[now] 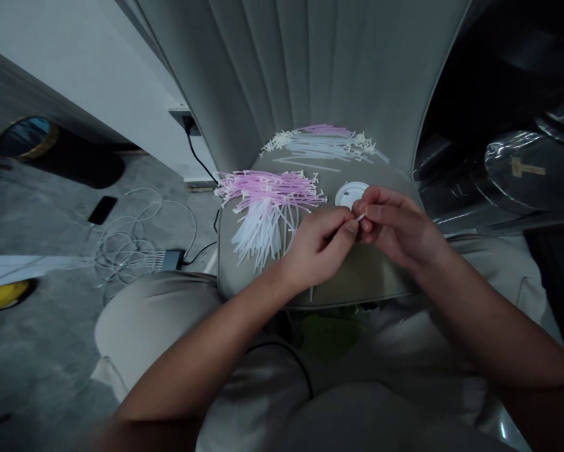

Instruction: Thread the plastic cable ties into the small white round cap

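My left hand (319,245) and my right hand (397,223) meet over the front of the chair seat, fingertips pinched together. Between them shows the end of a small thin white piece (361,217); most of it is hidden by the fingers. Just behind the fingers lies a white round lid (347,192), partly covered by my right hand. To the left is a heap of thin pink sticks (267,184) with white ends, lying across a fan of thin white sticks (259,237). Farther back, a flatter pile of pale sticks (322,149) with white tips has some pink ones on top.
The grey chair (338,69) has a tall ribbed back. On the floor at left are a coiled pale cable (126,242), a black phone-like slab (102,210) and a dark cylinder (75,154). Shiny metal containers (515,169) stand at right.
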`<state>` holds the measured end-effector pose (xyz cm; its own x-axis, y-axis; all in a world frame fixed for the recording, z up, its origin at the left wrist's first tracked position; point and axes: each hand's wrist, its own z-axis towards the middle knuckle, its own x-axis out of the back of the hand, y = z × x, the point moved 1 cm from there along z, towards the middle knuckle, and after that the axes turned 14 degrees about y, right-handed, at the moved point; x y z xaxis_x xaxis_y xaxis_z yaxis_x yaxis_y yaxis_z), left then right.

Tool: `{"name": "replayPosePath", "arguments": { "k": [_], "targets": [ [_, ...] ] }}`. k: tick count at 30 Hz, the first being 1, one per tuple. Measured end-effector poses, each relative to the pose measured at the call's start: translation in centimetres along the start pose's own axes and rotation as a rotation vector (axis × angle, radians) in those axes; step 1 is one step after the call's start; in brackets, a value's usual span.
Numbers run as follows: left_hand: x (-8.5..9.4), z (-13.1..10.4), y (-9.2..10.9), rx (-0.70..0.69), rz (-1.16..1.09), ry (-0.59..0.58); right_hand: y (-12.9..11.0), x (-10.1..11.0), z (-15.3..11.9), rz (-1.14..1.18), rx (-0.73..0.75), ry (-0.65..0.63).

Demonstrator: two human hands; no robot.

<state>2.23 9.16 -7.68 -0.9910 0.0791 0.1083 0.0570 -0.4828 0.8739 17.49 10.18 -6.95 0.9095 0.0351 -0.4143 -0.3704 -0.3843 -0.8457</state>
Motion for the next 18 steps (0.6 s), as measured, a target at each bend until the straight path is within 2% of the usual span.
{"name": "replayPosePath", "arguments": {
  "k": [18],
  "targets": [
    [-0.14,-0.16,0.15,0.058,0.016,-0.025,0.22,0.01,0.17,-0.008,0.031,0.02]
  ]
}}
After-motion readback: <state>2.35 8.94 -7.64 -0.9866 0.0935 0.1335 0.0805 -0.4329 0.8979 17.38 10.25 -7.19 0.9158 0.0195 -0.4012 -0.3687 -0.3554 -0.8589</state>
